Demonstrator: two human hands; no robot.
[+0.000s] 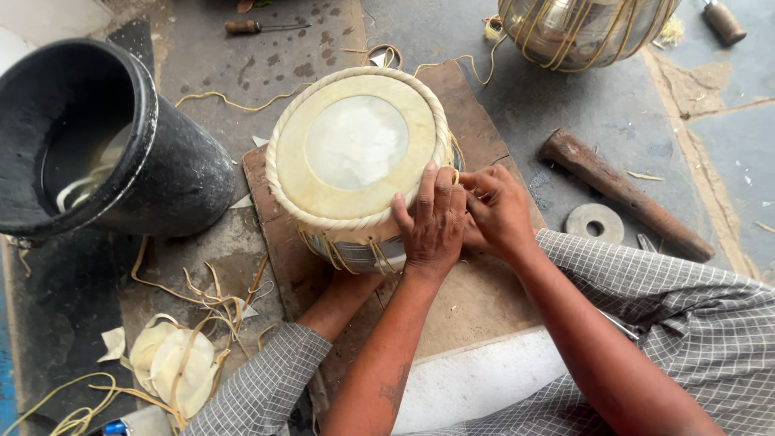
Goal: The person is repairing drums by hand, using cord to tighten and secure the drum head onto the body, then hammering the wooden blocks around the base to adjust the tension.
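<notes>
Both my hands are pressed together at the near right rim of the drum (355, 153), which stands on a brown wooden board (476, 299) on the floor. My left hand (432, 222) lies flat over the braided rim, its fingers (426, 190) spread a little and curled down over the edge, touching the pale skin and the rope ring. My right hand (496, 211) sits just beside it, touching it, with the fingers bent in narrow toward the drum's side; I cannot tell whether they pinch a lace there, since my left hand hides that spot. Pale leather laces (339, 252) run down the drum's metal body just under my left hand. Well away past my left hand stands a black bucket (161, 161) with water and strips in it. Beyond my right hand lie a rusty iron bar (626, 195) and, nearer, a flat metal ring (595, 222). Far ahead of my fingers is a second laced metal shell (585, 28), and near my left elbow lie hide scraps (173, 359).
</notes>
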